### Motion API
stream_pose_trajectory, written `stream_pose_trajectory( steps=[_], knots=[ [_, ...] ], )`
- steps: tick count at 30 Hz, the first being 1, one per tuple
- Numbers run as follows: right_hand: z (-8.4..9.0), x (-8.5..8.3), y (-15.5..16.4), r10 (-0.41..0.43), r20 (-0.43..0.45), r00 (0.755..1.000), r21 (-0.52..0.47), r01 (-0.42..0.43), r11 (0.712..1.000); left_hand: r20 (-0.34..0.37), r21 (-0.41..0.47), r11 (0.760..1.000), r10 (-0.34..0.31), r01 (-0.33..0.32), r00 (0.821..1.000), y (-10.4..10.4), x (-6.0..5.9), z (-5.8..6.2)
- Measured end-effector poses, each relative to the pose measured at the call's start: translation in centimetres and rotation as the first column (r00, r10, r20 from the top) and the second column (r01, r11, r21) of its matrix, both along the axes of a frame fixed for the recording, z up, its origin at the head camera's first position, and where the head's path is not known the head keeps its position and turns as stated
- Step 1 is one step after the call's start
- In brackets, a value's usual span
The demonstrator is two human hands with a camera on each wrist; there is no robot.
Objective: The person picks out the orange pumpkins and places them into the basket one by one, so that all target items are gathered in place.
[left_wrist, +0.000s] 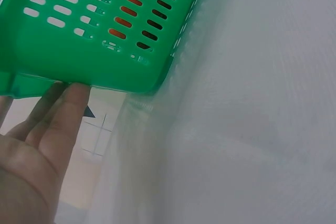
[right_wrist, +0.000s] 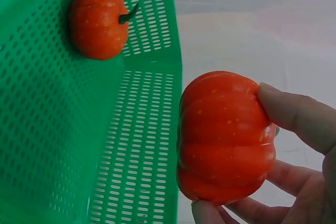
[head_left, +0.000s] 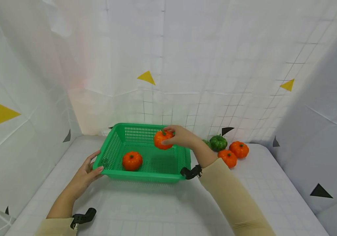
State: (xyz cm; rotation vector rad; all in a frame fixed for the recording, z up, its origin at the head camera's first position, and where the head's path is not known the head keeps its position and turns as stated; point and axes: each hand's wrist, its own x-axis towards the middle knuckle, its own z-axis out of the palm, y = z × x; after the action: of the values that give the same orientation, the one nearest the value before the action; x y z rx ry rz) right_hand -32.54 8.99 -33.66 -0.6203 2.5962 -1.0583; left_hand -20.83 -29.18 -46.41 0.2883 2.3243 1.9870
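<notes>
A white sheet printed with thin grid lines (head_left: 186, 59) hangs behind a white-covered table (head_left: 145, 213), on which a rectangular, slotted green plastic basket (head_left: 145, 177) sits with its long side running left to right before the person. The right hand (head_left: 181, 136) pinches a glossy orange ribbed pumpkin with a short green stem (head_left: 160, 141) between thumb and fingers, holding it over the basket's right rear part; how much space lies beneath it, I cannot tell. The relation that counts most seems to be between this held pumpkin and a second glossy orange pumpkin (head_left: 131, 161) on the basket floor: the second lies to the left and nearer the person, well apart from it, with bare floor between them. The held pumpkin is squat, its wider axis roughly level and its stem pointing up. The left hand (head_left: 85, 173), fingers and thumb extended and parted, touches the basket's left edge near the front corner, so it is nearer the second pumpkin, while the right hand is nearer the things outside. These stand on the table beyond the right forearm: two orange ribbed pumpkins (head_left: 227, 159) just beside each other, a dark green mottled pumpkin (head_left: 218, 144), and another green piece (head_left: 207, 143) mostly hidden by the arm.
</notes>
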Motion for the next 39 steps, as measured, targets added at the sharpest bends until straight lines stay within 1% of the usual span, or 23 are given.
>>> stream_pose_trajectory(
  steps=[6, 11, 18, 23, 27, 29, 32, 36, 39],
  knots=[
    [-0.5, -1.1, -1.3, 0.008, 0.021, 1.000, 0.053, -0.010, 0.999, 0.002, 0.012, 1.000, -0.005, 0.005, 1.000, 0.1, 0.1, 0.1],
    [-1.2, -2.1, -2.4, 0.018, 0.035, 0.999, 0.062, -0.020, 0.998, 0.000, 0.015, 1.000, -0.005, 0.005, 1.000, 0.1, 0.1, 0.1],
    [-2.6, -3.5, -3.6, 0.052, 0.037, 0.998, 0.080, -0.054, 0.995, -0.004, 0.000, 1.000, 0.006, -0.006, 1.000, 0.0, 0.0, -0.1],
    [-3.9, -4.3, -4.4, 0.046, 0.058, 0.997, 0.090, -0.051, 0.995, 0.006, -0.006, 1.000, 0.016, -0.016, 1.000, 0.1, 0.0, -0.1],
    [-4.8, -4.7, -4.7, 0.040, 0.070, 0.997, 0.109, -0.048, 0.993, 0.005, -0.012, 1.000, 0.016, -0.016, 1.000, 0.2, 0.0, 0.0],
    [-5.1, -4.9, -5.0, 0.041, 0.060, 0.997, 0.131, -0.049, 0.990, 0.003, -0.012, 1.000, 0.013, -0.013, 1.000, 0.1, 0.1, 0.1],
    [-5.5, -5.1, -5.4, 0.039, 0.058, 0.998, 0.139, -0.047, 0.989, 0.002, -0.015, 1.000, 0.017, -0.017, 1.000, 0.0, 0.3, 0.2],
    [-6.2, -5.4, -5.5, 0.059, 0.074, 0.996, 0.144, -0.069, 0.987, 0.000, -0.017, 1.000, 0.017, -0.017, 1.000, 0.0, 0.2, 0.2],
    [-6.6, -5.6, -5.6, 0.074, 0.078, 0.994, 0.166, -0.086, 0.982, 0.001, -0.006, 1.000, 0.013, -0.013, 1.000, 0.1, 0.0, 0.1]
  ],
)
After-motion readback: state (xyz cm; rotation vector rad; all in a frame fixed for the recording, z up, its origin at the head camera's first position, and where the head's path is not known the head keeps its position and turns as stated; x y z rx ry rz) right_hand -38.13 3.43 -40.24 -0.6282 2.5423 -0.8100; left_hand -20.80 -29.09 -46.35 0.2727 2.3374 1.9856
